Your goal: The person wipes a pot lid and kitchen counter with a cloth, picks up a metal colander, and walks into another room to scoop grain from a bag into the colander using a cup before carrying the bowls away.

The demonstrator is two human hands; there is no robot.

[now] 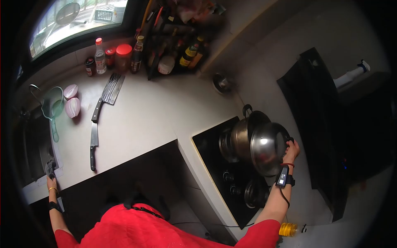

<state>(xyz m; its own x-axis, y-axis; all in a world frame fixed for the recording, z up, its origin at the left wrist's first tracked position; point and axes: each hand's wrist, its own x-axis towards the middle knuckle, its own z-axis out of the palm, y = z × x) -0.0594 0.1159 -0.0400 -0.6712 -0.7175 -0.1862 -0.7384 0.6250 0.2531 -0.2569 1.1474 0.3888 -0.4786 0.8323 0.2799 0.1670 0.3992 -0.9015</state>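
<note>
My right hand is closed on the dark knob of a shiny domed lid. The lid is tilted at the right side of a metal pot, which stands on the black stove. At the far left, my left hand is by the sink edge, its fingers closed round a dark, crumpled cloth. On the counter lie a cleaver and a smaller knife, end to end. Two onion halves lie beside a green translucent strainer.
Bottles and jars, one with a red lid, line the wall below the window. A dark rack holds more bottles. A black range hood is at the right. A sink is at the far left.
</note>
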